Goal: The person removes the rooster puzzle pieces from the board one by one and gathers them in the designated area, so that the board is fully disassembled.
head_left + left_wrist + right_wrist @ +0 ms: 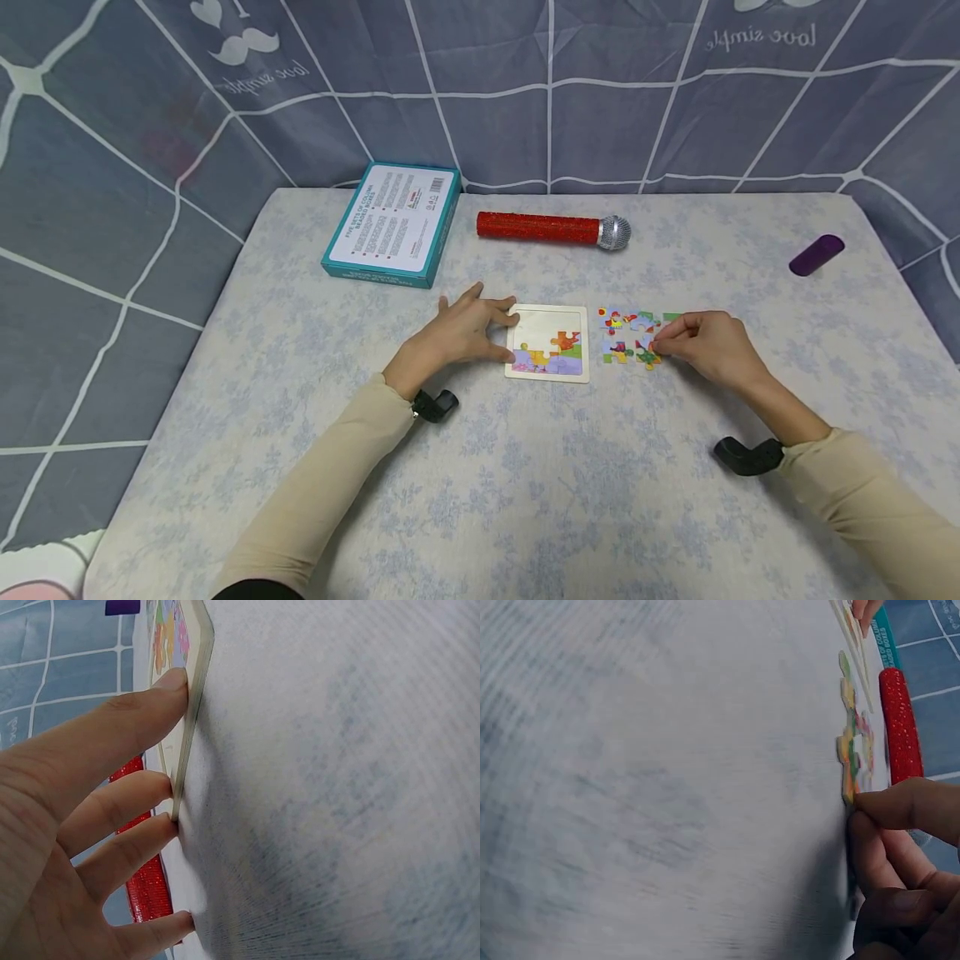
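A shallow wooden puzzle tray [551, 315] lies flat on the table, with several joined jigsaw pieces [540, 360] along its bottom and right side. My left hand [468, 329] rests at the tray's left side, fingers spread. In the left wrist view its thumb [161, 694] lies on the tray's rim and two fingertips touch the edge. Right of the tray lie several loose puzzle pieces [617, 322]. My right hand [708, 342] pinches a colourful puzzle piece [647, 357] at its right edge between thumb and index finger; a green piece [671, 317] is partly hidden behind that hand.
Behind the tray lies a red glittery microphone [536, 227] with a silver head. A teal-edged box [393, 218] sits at the back left, and a purple cylinder [816, 255] at the back right. A patterned cloth covers the table [517, 492]; a grey curtain [495, 92] hangs behind.
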The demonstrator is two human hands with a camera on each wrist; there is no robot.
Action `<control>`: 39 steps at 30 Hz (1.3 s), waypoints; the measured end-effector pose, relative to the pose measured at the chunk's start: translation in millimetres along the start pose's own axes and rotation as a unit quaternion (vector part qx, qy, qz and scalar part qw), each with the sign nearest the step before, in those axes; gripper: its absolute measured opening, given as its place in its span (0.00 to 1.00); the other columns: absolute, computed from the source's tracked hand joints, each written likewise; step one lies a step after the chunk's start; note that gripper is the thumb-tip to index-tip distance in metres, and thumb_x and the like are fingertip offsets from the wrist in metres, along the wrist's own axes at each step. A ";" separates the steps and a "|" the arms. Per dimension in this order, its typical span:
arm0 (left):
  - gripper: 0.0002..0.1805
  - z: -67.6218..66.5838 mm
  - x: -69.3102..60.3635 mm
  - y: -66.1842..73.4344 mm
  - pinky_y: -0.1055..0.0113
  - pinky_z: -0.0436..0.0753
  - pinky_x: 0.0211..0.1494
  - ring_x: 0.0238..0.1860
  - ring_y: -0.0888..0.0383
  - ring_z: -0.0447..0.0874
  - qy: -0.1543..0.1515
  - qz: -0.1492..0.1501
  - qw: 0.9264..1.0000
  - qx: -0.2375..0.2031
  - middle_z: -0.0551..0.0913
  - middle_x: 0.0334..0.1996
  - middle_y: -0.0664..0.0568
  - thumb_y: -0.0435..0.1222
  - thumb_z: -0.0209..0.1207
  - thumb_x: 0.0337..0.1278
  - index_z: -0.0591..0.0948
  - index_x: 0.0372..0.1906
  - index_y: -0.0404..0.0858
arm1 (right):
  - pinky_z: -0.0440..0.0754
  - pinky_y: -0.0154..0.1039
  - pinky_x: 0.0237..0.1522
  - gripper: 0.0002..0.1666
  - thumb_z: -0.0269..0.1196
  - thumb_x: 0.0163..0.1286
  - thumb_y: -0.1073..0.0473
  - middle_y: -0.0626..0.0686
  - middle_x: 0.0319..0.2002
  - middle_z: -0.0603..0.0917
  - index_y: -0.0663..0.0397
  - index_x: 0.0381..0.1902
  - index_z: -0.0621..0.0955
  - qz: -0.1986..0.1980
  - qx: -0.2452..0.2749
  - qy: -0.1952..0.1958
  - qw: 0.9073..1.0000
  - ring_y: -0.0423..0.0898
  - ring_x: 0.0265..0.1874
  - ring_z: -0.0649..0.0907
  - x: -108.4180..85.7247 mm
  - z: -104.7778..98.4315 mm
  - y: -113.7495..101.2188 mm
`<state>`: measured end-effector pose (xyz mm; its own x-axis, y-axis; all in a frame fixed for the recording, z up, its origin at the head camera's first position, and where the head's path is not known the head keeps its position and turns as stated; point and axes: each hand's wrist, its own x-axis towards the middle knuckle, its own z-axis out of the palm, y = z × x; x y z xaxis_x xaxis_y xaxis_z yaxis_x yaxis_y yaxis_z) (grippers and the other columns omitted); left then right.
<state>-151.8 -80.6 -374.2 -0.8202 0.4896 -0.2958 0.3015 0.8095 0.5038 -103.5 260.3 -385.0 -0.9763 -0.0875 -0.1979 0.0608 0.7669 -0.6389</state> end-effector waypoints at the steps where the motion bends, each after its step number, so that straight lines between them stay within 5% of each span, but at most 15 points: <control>1: 0.36 0.1 0.0 0.1 0.27 0.35 0.66 0.77 0.41 0.39 0.000 0.000 1.000 0.000 0.65 0.72 0.60 0.45 0.76 0.44 0.79 0.63 0.45 | 0.74 0.38 0.31 0.11 0.69 0.63 0.53 0.48 0.28 0.88 0.55 0.35 0.88 -0.002 0.000 0.002 1.000 0.43 0.31 0.81 -0.3 -1.1 -1.1; 7: 0.36 0.2 0.4 0.5 0.27 0.35 0.66 0.77 0.42 0.39 0.000 -0.002 1.000 0.000 0.65 0.72 0.60 0.45 0.76 0.45 0.79 0.63 0.45 | 0.69 0.36 0.24 0.10 0.69 0.65 0.52 0.50 0.29 0.87 0.53 0.37 0.87 -0.033 0.011 0.007 0.999 0.41 0.24 0.74 2.4 -4.0 -15.5; 14: 0.36 0.0 0.4 0.3 0.27 0.35 0.66 0.77 0.42 0.39 0.000 -0.002 1.000 -0.002 0.65 0.72 0.60 0.44 0.76 0.45 0.78 0.63 0.44 | 0.71 0.36 0.21 0.09 0.68 0.64 0.58 0.51 0.35 0.86 0.53 0.41 0.87 -0.083 0.019 -0.015 0.996 0.44 0.21 0.74 13.1 17.0 -38.0; 23: 0.36 -0.5 0.3 0.5 0.26 0.35 0.66 0.77 0.42 0.39 0.001 -0.002 1.000 0.002 0.65 0.71 0.60 0.45 0.76 0.45 0.79 0.63 0.45 | 0.73 0.42 0.36 0.15 0.70 0.60 0.64 0.53 0.42 0.85 0.57 0.47 0.87 -0.162 0.009 -0.034 0.986 0.47 0.32 0.76 25.7 45.9 -62.0; 39: 0.35 -0.2 0.7 0.6 0.25 0.36 0.65 0.77 0.40 0.40 0.002 0.002 1.000 0.007 0.66 0.71 0.59 0.45 0.76 0.45 0.79 0.63 0.44 | 0.71 0.44 0.41 0.16 0.72 0.57 0.64 0.52 0.43 0.83 0.55 0.44 0.86 -0.170 -0.015 -0.053 0.984 0.48 0.36 0.76 29.5 54.7 -67.1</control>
<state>-152.4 -79.8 -373.9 -0.8215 0.4907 -0.2904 0.3110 0.8125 0.4931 -125.0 171.4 -388.6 -0.9116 -0.4075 -0.0545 -0.2734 0.6998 -0.6600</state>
